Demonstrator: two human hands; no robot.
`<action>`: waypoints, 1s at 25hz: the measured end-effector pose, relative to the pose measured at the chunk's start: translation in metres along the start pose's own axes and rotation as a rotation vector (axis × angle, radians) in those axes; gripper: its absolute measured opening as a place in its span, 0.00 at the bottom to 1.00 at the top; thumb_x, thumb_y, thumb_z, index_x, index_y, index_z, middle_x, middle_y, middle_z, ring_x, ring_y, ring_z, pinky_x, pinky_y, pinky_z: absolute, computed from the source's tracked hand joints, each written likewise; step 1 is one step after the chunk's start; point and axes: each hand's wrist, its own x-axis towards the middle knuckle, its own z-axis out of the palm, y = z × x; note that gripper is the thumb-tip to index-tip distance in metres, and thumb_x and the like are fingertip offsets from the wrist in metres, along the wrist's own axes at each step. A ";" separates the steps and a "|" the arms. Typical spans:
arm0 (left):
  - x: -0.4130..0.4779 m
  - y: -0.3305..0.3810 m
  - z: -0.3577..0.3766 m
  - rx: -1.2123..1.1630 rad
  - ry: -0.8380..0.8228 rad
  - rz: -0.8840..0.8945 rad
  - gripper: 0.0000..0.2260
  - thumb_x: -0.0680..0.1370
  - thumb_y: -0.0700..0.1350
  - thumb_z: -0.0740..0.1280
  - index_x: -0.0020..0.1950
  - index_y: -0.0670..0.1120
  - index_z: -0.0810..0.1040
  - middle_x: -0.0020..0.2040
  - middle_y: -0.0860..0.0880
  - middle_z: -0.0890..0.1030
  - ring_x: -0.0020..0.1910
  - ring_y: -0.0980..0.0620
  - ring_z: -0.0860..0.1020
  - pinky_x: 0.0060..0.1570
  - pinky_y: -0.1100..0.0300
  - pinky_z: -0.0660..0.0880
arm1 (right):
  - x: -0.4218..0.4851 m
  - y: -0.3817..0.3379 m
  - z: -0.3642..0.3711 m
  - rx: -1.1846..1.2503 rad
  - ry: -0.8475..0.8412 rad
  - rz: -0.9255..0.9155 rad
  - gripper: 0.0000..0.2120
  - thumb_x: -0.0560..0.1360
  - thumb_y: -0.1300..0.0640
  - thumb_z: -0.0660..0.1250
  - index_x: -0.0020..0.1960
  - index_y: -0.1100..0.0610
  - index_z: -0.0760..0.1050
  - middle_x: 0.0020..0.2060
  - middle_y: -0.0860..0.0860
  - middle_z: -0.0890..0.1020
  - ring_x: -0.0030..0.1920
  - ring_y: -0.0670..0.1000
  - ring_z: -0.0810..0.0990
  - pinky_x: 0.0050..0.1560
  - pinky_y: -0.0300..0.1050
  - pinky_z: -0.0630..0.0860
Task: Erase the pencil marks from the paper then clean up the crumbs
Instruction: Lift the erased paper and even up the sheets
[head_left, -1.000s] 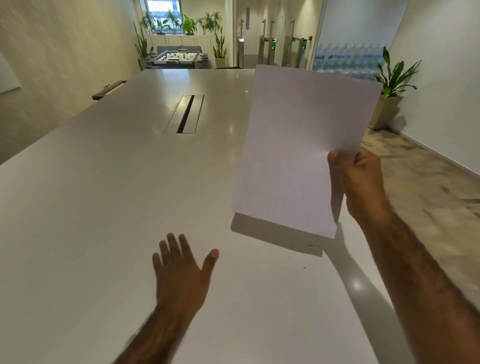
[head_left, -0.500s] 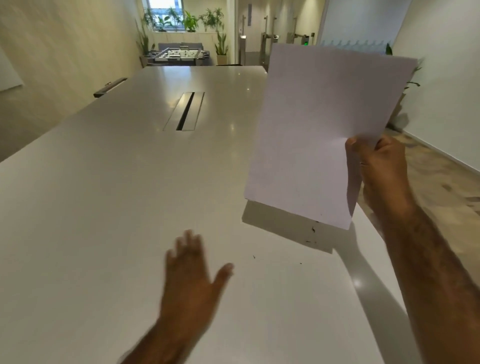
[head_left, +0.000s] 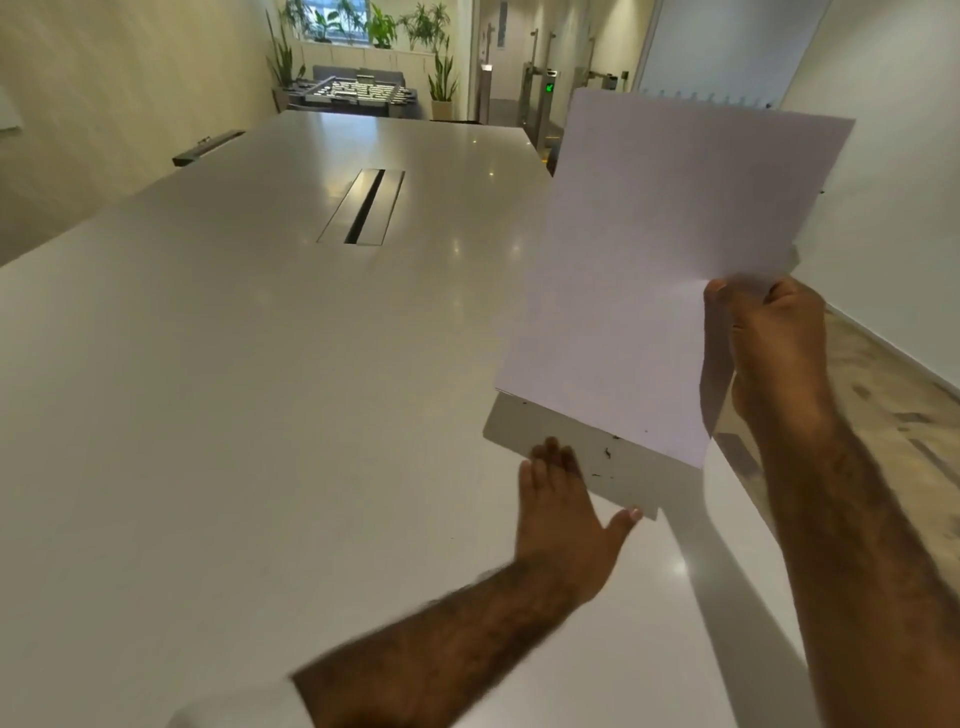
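Swept well to the right across the broad, glossy white table (head_left: 234, 389) with the left hand (head_left: 563, 512), right up to the near edge of the shadow under the sheet. Palm down, fingers straight and close together, thumb splayed, holding nothing. Cannot tell whether brushing the surface or skimming just above it.

Raised higher as well, and carried a touch farther: the plain white sheet of paper (head_left: 649, 270), now clear of the table, tilted, up on the right side of the scene. Pinched at its right edge by the right hand (head_left: 774, 338), thumb on the near face, other fingers curled behind.

No pencil marks to be made out on the face turned this way. Judging by that, probably finished with the erasing.

Laid bare on the table beneath: small dark eraser crumbs (head_left: 607, 454), scattered in the shadow just right of the left hand, plus a speck or two near the sheet's lower edge.

Looks like the clean-up step getting under way, lined up to brush those bits toward the table's right edge. Worth watching for smears, and for strays lost in the shadow.

Farther off, out of play: dark cable slot (head_left: 363, 205) mid-table, grey foosball table (head_left: 358, 93) and green potted plants (head_left: 441, 73) at the far end.
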 end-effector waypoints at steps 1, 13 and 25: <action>-0.002 0.002 -0.007 -0.041 -0.003 0.069 0.44 0.81 0.72 0.43 0.81 0.41 0.32 0.80 0.42 0.29 0.81 0.45 0.32 0.79 0.47 0.34 | 0.001 -0.002 -0.002 -0.004 0.003 -0.012 0.13 0.77 0.54 0.67 0.58 0.57 0.82 0.49 0.50 0.83 0.46 0.50 0.80 0.48 0.43 0.75; -0.040 -0.086 0.008 0.048 0.033 0.020 0.44 0.80 0.73 0.47 0.81 0.37 0.60 0.81 0.34 0.54 0.80 0.33 0.55 0.75 0.41 0.48 | 0.011 0.011 0.025 0.053 -0.050 0.052 0.11 0.72 0.56 0.69 0.54 0.56 0.82 0.47 0.50 0.86 0.47 0.52 0.85 0.52 0.48 0.81; -0.098 -0.112 -0.011 0.000 0.244 0.040 0.43 0.79 0.73 0.51 0.82 0.41 0.61 0.82 0.41 0.59 0.80 0.41 0.61 0.73 0.45 0.56 | -0.053 0.030 0.107 0.241 -0.307 0.241 0.08 0.74 0.68 0.67 0.46 0.56 0.80 0.43 0.51 0.85 0.42 0.52 0.86 0.39 0.36 0.80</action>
